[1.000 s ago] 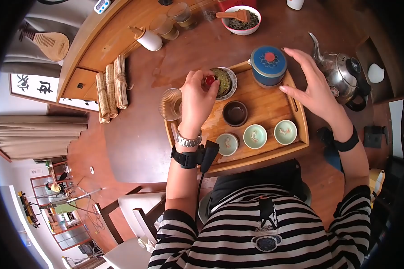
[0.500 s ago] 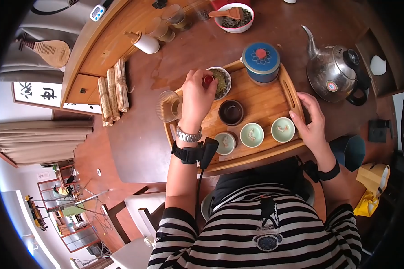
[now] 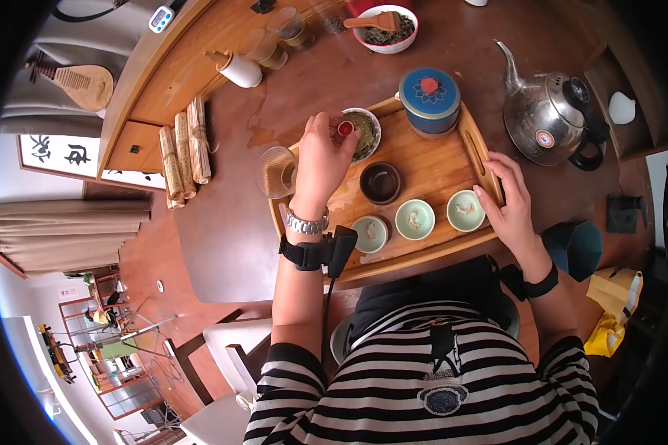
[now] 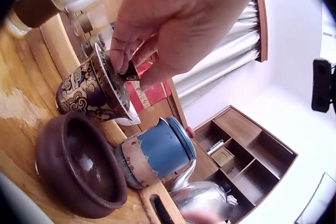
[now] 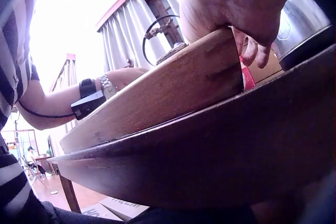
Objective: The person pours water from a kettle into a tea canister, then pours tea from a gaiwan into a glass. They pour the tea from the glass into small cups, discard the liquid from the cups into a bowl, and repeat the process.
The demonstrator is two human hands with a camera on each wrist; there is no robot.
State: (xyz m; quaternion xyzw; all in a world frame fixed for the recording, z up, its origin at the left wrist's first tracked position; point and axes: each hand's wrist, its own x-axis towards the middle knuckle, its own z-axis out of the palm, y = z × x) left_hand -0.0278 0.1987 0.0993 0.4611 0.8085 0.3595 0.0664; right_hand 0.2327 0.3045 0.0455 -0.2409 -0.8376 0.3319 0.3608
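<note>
Pinching the little red-topped knob (image 3: pixel 345 128) between thumb and fingertips, the left hand (image 3: pixel 323 159) had a proper grip on the patterned lid (image 3: pixel 363 136). That lid sat inside the flared rim of the lidded bowl (image 4: pixel 84 92), over at the wooden tray's (image 3: pixel 441 159) far-left part. The right hand (image 3: pixel 512 211) was well apart from the left, fingers loosely spread and resting on the tray's right edge, so basically open.

Bowl-wise, the outside was super ornate, gold swirls on a dark ground. Near the tray's middle stood a round dark brown cup (image 3: pixel 381 183), smooth with a bit of shine inside. Three pale green cups (image 3: pixel 415 219) lined the tray's near side, each with a small raised-looking figure inside. A blue canister (image 3: pixel 429 100) with a flower-pattern lid was at the tray's far-right corner, a ribbed clear glass (image 3: pixel 276 172) just beside its left edge, and a shiny metal kettle (image 3: pixel 539 122) on the counter (image 3: pixel 219 252) beyond the tray's right side.
</note>
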